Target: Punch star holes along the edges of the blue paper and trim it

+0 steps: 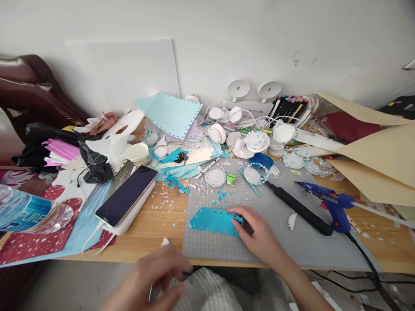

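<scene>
My right hand (256, 231) rests on the grey cutting mat (292, 242), fingers curled over the right end of a blue paper strip (212, 220) with punched holes along its edges; a small dark object sits under the fingers. My left hand (155, 276) is low at the table's front edge, blurred, fingers closed around something thin and dark I cannot make out. A white scrap (164, 242) lies just above it.
A phone (127, 195) lies on a white box left of the mat. A blue glue gun (330, 203) and a black tool (300, 208) lie on the right. Paper scraps, white discs and markers (290, 108) crowd the back. A water bottle (29, 212) is at the far left.
</scene>
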The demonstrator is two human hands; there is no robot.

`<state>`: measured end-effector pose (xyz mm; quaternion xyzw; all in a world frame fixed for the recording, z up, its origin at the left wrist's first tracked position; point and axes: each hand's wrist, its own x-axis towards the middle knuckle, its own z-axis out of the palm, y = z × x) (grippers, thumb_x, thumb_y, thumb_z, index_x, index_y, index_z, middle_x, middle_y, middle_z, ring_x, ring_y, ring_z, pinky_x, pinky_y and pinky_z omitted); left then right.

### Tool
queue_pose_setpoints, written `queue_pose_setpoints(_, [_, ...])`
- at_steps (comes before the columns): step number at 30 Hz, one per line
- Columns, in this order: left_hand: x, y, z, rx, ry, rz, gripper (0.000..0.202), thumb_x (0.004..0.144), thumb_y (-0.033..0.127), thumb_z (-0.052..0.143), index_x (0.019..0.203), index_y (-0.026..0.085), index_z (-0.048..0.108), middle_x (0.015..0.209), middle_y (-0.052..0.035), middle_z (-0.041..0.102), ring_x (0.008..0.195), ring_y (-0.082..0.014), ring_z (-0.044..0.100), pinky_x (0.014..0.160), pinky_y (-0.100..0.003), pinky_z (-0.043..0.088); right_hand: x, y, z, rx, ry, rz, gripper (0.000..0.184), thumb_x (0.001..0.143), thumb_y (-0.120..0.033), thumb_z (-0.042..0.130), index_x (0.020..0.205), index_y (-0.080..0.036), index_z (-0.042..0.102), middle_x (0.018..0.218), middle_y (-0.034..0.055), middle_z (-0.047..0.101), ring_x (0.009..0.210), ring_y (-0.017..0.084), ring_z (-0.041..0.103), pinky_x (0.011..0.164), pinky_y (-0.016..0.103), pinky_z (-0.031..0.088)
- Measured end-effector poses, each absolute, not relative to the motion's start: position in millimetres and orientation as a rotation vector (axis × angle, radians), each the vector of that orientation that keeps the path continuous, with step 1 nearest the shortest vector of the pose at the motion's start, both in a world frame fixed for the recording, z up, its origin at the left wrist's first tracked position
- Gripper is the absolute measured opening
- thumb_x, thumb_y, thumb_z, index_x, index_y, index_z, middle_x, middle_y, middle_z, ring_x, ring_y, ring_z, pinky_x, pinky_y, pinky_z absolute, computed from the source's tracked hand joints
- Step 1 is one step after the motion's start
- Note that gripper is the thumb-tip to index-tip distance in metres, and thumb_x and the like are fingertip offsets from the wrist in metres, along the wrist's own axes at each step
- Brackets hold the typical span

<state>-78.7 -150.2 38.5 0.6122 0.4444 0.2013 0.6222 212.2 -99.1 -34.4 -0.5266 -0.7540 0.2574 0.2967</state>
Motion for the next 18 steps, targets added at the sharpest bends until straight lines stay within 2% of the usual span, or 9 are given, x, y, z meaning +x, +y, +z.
queue_pose_setpoints(2, [-87,-143,29,1.732,1.332,0.551,0.022,0.084,0.03,0.058,0.106,0.029,0.063,0.088,-0.0037,0.063,0.07,-0.0167,0.058,0.066,-0.027,0.05,212,-99,-35,-1.399,-2.014,0.665,0.02,0.092,-0.023,0.046,0.111,-0.024,0.054,0.106,0.0065,0.065,0.096,0.021,0.06,0.082,0.035,0.049])
queue_pose_setpoints(4, [-93,-136,18,1.923,1.439,0.514,0.023,0.083,0.027,0.058,0.105,0.026,0.063,0.093,-0.0038,0.063,0.078,-0.0172,0.061,0.069,-0.025,0.051,213,-98,-36,-1.416,-2.014,0.651,0.021,0.092,-0.023,0.046,0.112,-0.024,0.054,0.104,0.0066,0.065,0.092,0.021,0.061,0.079,0.034,0.049])
queue_pose_setpoints(6, [-98,-127,7,2.02,1.426,0.462,0.019,0.088,0.025,0.051,0.103,0.024,0.063,0.099,-0.0049,0.062,0.086,-0.0178,0.062,0.073,-0.025,0.051,213,-98,-36,-1.433,-2.018,0.647,0.022,0.092,-0.023,0.047,0.112,-0.024,0.054,0.102,0.0062,0.065,0.086,0.02,0.061,0.076,0.033,0.049])
queue_pose_setpoints(9, [-99,-112,-6,2.153,1.485,0.477,0.024,0.094,0.024,0.04,0.103,0.022,0.062,0.103,-0.0071,0.061,0.093,-0.0193,0.062,0.081,-0.029,0.05,212,-97,-34,-1.433,-2.03,0.661,0.019,0.092,-0.023,0.047,0.109,-0.023,0.055,0.097,0.0055,0.064,0.081,0.019,0.06,0.073,0.033,0.049])
queue_pose_setpoints(13, [-81,-95,-2,2.364,1.631,0.623,0.027,0.092,0.027,0.047,0.116,0.021,0.056,0.12,-0.0115,0.056,0.111,-0.0276,0.053,0.095,-0.044,0.044,212,-96,-30,-1.433,-2.049,0.672,0.016,0.094,-0.025,0.044,0.103,-0.023,0.057,0.09,0.0053,0.063,0.075,0.018,0.058,0.071,0.033,0.049])
queue_pose_setpoints(18, [-29,-91,15,2.426,1.292,0.631,0.025,0.094,0.025,0.046,0.116,0.021,0.056,0.12,-0.01,0.057,0.113,-0.0245,0.051,0.098,-0.041,0.042,212,-96,-30,-1.388,-2.051,0.667,0.015,0.093,-0.023,0.045,0.099,-0.023,0.059,0.092,0.0064,0.063,0.083,0.02,0.059,0.074,0.034,0.049])
